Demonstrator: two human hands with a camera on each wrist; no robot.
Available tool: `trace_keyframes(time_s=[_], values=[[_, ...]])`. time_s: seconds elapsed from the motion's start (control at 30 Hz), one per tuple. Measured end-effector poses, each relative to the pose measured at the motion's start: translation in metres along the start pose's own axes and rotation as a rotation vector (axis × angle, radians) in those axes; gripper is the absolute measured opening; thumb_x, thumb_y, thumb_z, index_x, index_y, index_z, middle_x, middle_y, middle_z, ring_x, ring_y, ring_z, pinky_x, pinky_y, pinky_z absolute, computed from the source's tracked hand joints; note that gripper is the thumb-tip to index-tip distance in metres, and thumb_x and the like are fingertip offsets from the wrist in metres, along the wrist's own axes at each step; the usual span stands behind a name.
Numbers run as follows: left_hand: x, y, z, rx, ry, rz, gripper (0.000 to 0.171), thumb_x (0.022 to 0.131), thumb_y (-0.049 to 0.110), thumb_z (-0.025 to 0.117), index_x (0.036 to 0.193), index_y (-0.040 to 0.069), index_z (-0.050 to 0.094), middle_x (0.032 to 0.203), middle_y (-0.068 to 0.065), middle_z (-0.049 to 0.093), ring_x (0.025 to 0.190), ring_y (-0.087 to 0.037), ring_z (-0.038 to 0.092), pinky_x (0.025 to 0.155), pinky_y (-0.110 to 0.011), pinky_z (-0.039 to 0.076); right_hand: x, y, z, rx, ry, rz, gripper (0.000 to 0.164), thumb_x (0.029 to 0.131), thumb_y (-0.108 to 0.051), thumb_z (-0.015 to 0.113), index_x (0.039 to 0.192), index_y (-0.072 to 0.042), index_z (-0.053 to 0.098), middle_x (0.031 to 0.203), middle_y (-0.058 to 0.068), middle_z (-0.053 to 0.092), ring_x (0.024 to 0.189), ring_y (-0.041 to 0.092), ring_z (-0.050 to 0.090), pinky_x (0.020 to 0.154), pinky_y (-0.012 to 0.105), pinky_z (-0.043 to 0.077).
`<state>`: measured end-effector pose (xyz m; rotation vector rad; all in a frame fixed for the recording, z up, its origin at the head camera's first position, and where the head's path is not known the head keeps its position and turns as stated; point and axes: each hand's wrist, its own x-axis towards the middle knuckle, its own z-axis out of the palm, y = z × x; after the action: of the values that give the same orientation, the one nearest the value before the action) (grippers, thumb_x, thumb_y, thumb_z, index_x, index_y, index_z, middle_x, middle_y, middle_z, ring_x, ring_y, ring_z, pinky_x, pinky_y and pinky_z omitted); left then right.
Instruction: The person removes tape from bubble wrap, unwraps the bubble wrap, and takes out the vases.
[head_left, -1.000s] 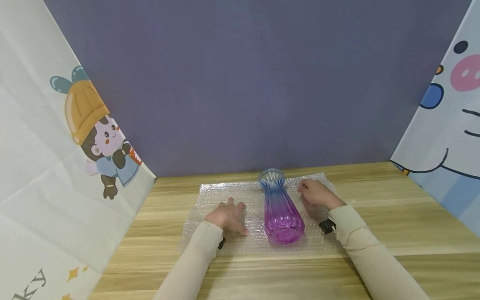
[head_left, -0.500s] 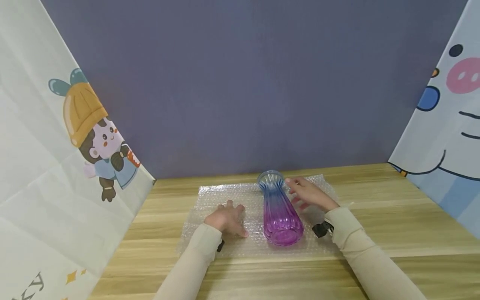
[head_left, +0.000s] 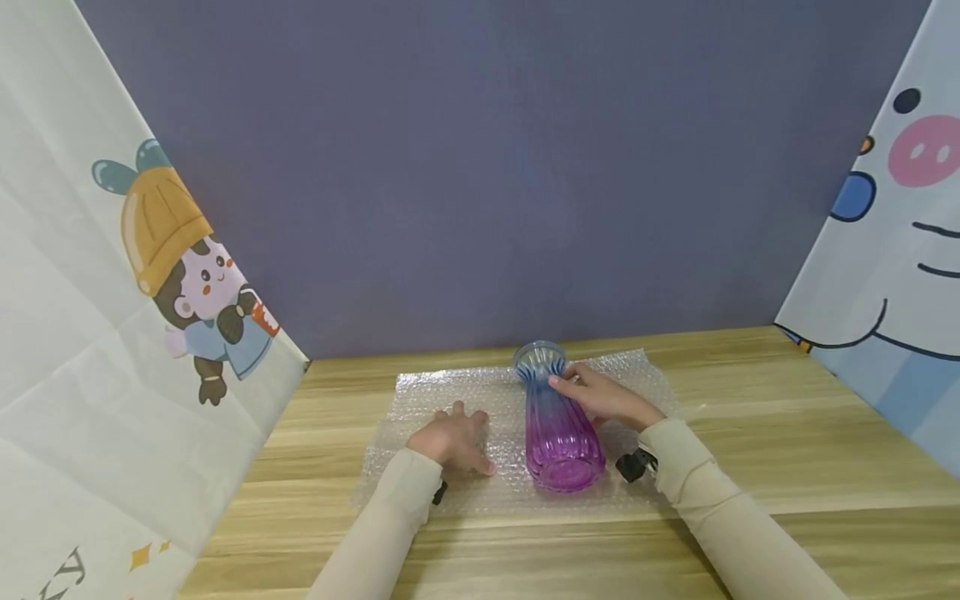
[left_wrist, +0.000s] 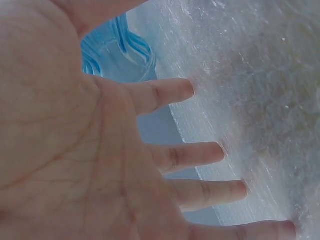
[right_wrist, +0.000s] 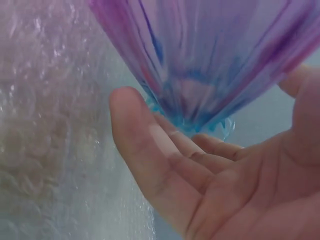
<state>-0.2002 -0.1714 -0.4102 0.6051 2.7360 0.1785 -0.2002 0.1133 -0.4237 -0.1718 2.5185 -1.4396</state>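
Note:
A ribbed glass vase (head_left: 564, 442), blue at the neck and purple toward the base, lies on its side on a sheet of bubble wrap (head_left: 429, 393), its mouth pointing away from me. My right hand (head_left: 606, 395) holds the narrow blue neck from the right, with the thumb over the top. In the right wrist view the fingers (right_wrist: 172, 157) curl around the neck. To the left of the vase, my left hand (head_left: 452, 439) rests on the wrap with fingers spread. The left wrist view shows those fingertips (left_wrist: 186, 89) at the wrap and the vase's mouth (left_wrist: 120, 60) beyond.
The bubble wrap lies flat on a wood-grain table (head_left: 510, 554). A plain grey-blue panel (head_left: 480, 183) stands at the table's far edge. White printed sheets (head_left: 67, 275) with cartoon figures hang on both sides.
My right hand has left the bubble wrap beside the vase, moved left and closed around the vase's neck. The left hand has stayed on the wrap, and the vase lies where it was.

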Motion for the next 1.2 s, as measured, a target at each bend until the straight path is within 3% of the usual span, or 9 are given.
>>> trace_keyframes(time_s=[0.1,0.63,0.83,0.97,1.2], values=[[-0.0001,-0.0003,0.0006,0.000,0.001,-0.002,0.091,0.078,0.052,0.084,0.153,0.018,0.045,0.159,-0.027,0.034,0.140,-0.058,0.040,0.110,-0.072,0.041,0.0005,-0.0005,0.0044,-0.024,0.006,-0.006,0.065,0.103,-0.055,0.051,0.138,-0.001,0.040,0.142,0.033,0.050,0.117,0.042,0.064,0.072,0.045,0.065],[0.0020,-0.0026,-0.0002,-0.001,-0.012,0.006,0.094,0.078,0.054,0.082,0.155,0.018,0.043,0.164,-0.028,0.028,0.143,-0.059,0.035,0.115,-0.073,0.034,0.0007,0.0011,0.0086,0.050,-0.031,0.013,0.083,0.100,-0.054,0.056,0.150,0.007,0.029,0.142,0.035,0.048,0.128,0.047,0.057,0.099,0.055,0.058],[0.0003,-0.0025,-0.0023,-0.043,-0.011,-0.018,0.094,0.076,0.053,0.085,0.154,0.020,0.044,0.165,-0.026,0.026,0.146,-0.057,0.032,0.116,-0.073,0.032,0.0003,0.0020,0.0083,0.092,-0.067,0.043,0.094,0.100,-0.056,0.053,0.158,0.007,0.016,0.159,0.036,0.030,0.144,0.052,0.038,0.114,0.062,0.044],[-0.0004,-0.0024,-0.0028,-0.045,-0.012,-0.020,0.094,0.076,0.052,0.085,0.155,0.021,0.044,0.165,-0.026,0.026,0.146,-0.056,0.032,0.116,-0.073,0.032,0.0004,0.0023,0.0084,0.122,-0.091,0.055,0.099,0.100,-0.056,0.052,0.160,0.009,0.006,0.163,0.036,0.021,0.147,0.053,0.033,0.115,0.064,0.042],[0.0000,-0.0022,-0.0017,-0.037,0.001,-0.010,0.094,0.075,0.052,0.086,0.154,0.020,0.045,0.163,-0.026,0.030,0.144,-0.056,0.036,0.115,-0.072,0.034,0.0023,0.0029,0.0110,0.173,-0.131,0.065,0.094,0.102,-0.056,0.050,0.161,0.005,0.009,0.163,0.033,0.026,0.147,0.052,0.035,0.116,0.066,0.039]])
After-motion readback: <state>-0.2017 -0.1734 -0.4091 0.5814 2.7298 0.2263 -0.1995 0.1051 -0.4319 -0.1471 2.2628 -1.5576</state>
